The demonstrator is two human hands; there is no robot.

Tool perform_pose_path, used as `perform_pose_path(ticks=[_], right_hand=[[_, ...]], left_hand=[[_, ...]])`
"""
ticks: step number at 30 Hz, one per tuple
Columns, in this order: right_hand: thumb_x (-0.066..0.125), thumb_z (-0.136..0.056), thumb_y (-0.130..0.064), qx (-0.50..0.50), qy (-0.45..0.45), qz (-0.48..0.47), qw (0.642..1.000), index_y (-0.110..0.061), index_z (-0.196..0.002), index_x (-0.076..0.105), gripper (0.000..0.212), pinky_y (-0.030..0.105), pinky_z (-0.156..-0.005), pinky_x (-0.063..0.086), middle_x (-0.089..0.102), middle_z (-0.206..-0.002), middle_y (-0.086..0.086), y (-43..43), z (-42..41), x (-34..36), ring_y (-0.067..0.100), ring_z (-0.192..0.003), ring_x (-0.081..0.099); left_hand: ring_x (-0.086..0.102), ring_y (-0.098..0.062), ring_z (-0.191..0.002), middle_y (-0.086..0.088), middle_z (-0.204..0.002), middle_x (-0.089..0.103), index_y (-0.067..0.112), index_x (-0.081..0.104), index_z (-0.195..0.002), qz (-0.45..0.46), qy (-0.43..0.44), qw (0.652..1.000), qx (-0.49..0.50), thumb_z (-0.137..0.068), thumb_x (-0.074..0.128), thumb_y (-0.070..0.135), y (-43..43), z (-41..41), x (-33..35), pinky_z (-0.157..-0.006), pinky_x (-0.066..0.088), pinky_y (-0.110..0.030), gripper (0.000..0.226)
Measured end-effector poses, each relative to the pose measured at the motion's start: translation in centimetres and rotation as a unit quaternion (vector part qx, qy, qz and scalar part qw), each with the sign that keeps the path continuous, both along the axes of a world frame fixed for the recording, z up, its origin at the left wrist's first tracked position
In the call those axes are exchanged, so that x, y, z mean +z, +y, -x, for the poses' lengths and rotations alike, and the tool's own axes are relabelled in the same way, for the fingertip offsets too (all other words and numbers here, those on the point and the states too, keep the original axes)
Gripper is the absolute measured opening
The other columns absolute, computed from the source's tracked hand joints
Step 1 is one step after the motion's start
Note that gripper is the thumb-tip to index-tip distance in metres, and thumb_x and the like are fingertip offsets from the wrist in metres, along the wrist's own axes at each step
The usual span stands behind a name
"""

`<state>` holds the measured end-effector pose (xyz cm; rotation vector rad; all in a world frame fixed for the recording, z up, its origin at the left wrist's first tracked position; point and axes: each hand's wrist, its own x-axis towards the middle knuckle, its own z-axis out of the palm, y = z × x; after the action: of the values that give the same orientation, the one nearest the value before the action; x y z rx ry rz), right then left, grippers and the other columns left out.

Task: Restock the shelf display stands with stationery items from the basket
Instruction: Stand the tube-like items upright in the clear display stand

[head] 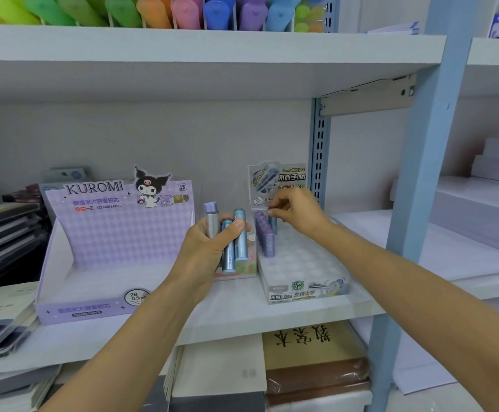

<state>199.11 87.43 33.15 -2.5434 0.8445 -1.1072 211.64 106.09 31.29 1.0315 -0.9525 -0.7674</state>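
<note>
Holds three slim lead-refill tubes upright in left hand point(203, 251), fingers and thumb curled round them: one grey tube with lilac cap point(211, 220) and two metallic blue tubes point(240, 248), all raised in front of white shelf board point(242, 318). Pinches with right hand point(297, 214), thumb and forefinger tips closed narrow, the top of a fourth blue tube point(273, 226) standing at the back of clear plastic display stand with round sockets point(301, 263). Shows row of lilac-capped tubes point(264, 237) upright along the stand's left column, just beside the pinched tube. Places lilac cardboard display box printed KUROMI point(117, 233) left of the stand on the same shelf, left hand between the two. Cannot tell whether the pinched tube sits fully in its socket.
</note>
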Motion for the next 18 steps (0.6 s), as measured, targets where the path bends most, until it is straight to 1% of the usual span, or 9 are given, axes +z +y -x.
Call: perform_pose_path(ticks=[3,5,7,8,10,11,13,16,18], right_hand=[[0.072,-0.085,-0.014,-0.017,0.032,0.004,0.999,-0.006,-0.096,0.074,0.013,0.029,-0.076,0.05,0.071,-0.091,0.007,0.1,0.2,-0.6,0.014,-0.077,0.06],[0.069,-0.088,-0.016,-0.016,0.027,0.016,0.999,-0.007,-0.102,0.074,0.018,0.018,-0.07,0.041,0.068,-0.091,0.002,0.4,0.7,-0.7,0.008,-0.074,0.055],[0.065,-0.091,-0.017,-0.01,-0.014,0.023,1.0,-0.008,-0.106,0.072,0.019,0.012,-0.065,0.036,0.063,-0.089,-0.005,1.1,1.2,-0.4,0.005,-0.074,0.052],[0.064,-0.092,-0.017,0.005,-0.056,-0.004,0.998,-0.009,-0.105,0.072,0.018,0.011,-0.063,0.037,0.063,-0.087,-0.007,1.6,1.5,0.0,0.006,-0.073,0.053],[0.062,-0.094,-0.019,0.079,-0.139,-0.106,0.981,-0.01,-0.097,0.072,0.015,0.014,-0.057,0.041,0.064,-0.079,-0.005,3.1,2.1,1.0,0.009,-0.066,0.054],[0.06,-0.095,-0.021,0.118,-0.149,-0.144,0.971,-0.008,-0.093,0.072,0.017,0.017,-0.054,0.042,0.065,-0.075,-0.001,4.0,2.5,1.5,0.01,-0.062,0.054],[0.059,-0.095,-0.027,0.183,-0.113,-0.176,0.961,-0.006,-0.089,0.071,0.025,0.02,-0.051,0.043,0.066,-0.073,0.003,5.6,3.0,2.0,0.01,-0.058,0.054],[0.067,-0.089,-0.034,0.235,-0.058,-0.215,0.946,-0.005,-0.088,0.07,0.029,0.019,-0.051,0.044,0.065,-0.068,-0.003,7.5,3.7,2.1,0.005,-0.058,0.057],[0.071,-0.086,-0.03,0.246,-0.046,-0.232,0.94,-0.004,-0.089,0.07,0.026,0.018,-0.053,0.044,0.066,-0.072,0.0,8.2,4.1,2.0,0.005,-0.062,0.059]], left_hand=[[0.073,-0.015,-0.072,-0.002,-0.089,0.076,0.017,0.066,-0.099,0.003,0.005,1.0,0.002,-0.068,0.073,0.031,0.2,0.2,0.0,-0.056,0.056,-0.025,0.034],[0.073,-0.016,-0.071,-0.005,-0.089,0.076,0.016,0.066,-0.099,0.001,0.008,1.0,0.002,-0.066,0.074,0.031,0.4,0.4,0.0,-0.056,0.056,-0.026,0.036],[0.072,-0.018,-0.075,-0.008,-0.093,0.076,0.018,0.068,-0.099,-0.009,-0.003,1.0,0.001,-0.064,0.075,0.034,0.6,0.6,0.0,-0.058,0.057,-0.028,0.039],[0.072,-0.018,-0.077,-0.008,-0.095,0.075,0.019,0.068,-0.098,-0.013,-0.012,1.0,0.002,-0.064,0.075,0.035,0.7,0.8,0.0,-0.06,0.058,-0.029,0.038],[0.071,-0.021,-0.083,-0.007,-0.097,0.075,0.022,0.069,-0.095,-0.016,-0.032,0.999,0.003,-0.065,0.075,0.036,0.8,1.2,0.0,-0.064,0.06,-0.032,0.033],[0.07,-0.022,-0.086,-0.006,-0.098,0.075,0.023,0.069,-0.094,-0.017,-0.041,0.999,0.006,-0.067,0.075,0.036,0.8,1.4,0.0,-0.068,0.06,-0.034,0.03],[0.069,-0.022,-0.087,-0.007,-0.098,0.074,0.022,0.067,-0.097,-0.021,-0.061,0.998,0.019,-0.075,0.075,0.032,0.8,1.9,0.0,-0.069,0.059,-0.035,0.026],[0.07,-0.016,-0.085,-0.001,-0.092,0.074,0.021,0.066,-0.1,-0.009,-0.097,0.995,0.026,-0.084,0.073,0.023,0.9,2.9,-0.1,-0.063,0.057,-0.026,0.018],[0.07,-0.016,-0.091,-0.002,-0.098,0.074,0.02,0.065,-0.103,-0.006,-0.113,0.993,0.018,-0.085,0.072,0.023,1.1,3.5,-0.1,-0.071,0.056,-0.027,0.02]])
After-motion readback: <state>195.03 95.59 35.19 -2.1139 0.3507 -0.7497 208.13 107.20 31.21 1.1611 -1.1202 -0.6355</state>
